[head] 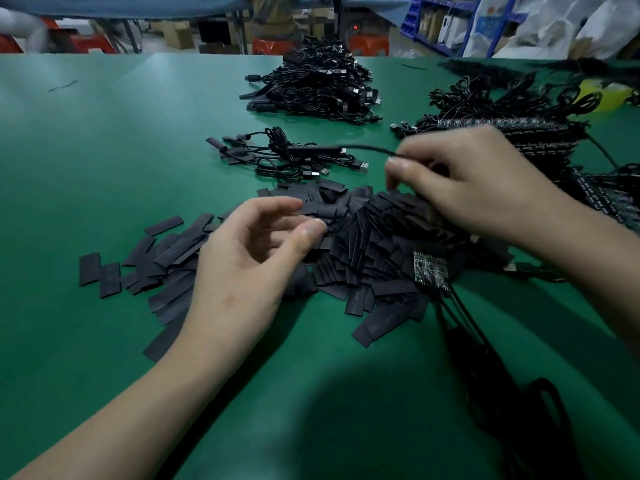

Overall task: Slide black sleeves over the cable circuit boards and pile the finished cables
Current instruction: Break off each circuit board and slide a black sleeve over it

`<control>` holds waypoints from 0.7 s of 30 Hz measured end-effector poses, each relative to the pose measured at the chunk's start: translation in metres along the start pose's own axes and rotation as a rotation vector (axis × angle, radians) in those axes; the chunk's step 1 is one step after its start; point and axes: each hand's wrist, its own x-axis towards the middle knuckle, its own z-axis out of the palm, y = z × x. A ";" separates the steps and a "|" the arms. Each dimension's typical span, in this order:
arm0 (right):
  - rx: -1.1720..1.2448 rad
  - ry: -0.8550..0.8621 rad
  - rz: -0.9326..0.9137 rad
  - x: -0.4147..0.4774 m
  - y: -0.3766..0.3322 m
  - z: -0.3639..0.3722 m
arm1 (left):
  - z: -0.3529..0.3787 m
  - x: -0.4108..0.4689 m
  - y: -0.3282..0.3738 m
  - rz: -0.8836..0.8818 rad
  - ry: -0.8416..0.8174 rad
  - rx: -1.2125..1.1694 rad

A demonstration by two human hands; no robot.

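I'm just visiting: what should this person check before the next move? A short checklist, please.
1. Right hand pinches the thin black cable: ok.
2. That cable's far end fully sleeved: cannot tell, blurred.
3. Left hand free, holding nothing: ok.
4. Heap of flat black sleeves under both hands: ok.
5. Bare dark circuit board lies unsleeved on the heap, ready next: ok.
6. Small pile of finished black cables lies beyond the heap on the green table: ok.

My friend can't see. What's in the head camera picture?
A right hand pinches a black cable above a heap of black sleeves on a green table; the left hand hovers empty. Finished cables lie piled behind.
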 end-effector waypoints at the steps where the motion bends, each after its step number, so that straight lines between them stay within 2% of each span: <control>1: -0.026 0.014 -0.001 0.015 0.000 0.003 | 0.001 -0.001 0.000 0.015 -0.022 0.049; 7: -0.158 -0.043 0.013 0.127 0.003 0.048 | 0.005 -0.009 0.003 0.080 -0.144 0.247; 12: -0.237 -0.161 -0.012 0.201 -0.007 0.085 | 0.004 -0.006 0.002 0.084 -0.149 0.264; 17: -0.300 -0.313 -0.053 0.222 -0.016 0.105 | 0.002 -0.004 0.000 0.073 -0.161 0.269; 21: -0.234 -0.242 -0.059 0.202 -0.019 0.098 | 0.000 -0.004 -0.001 0.091 -0.169 0.284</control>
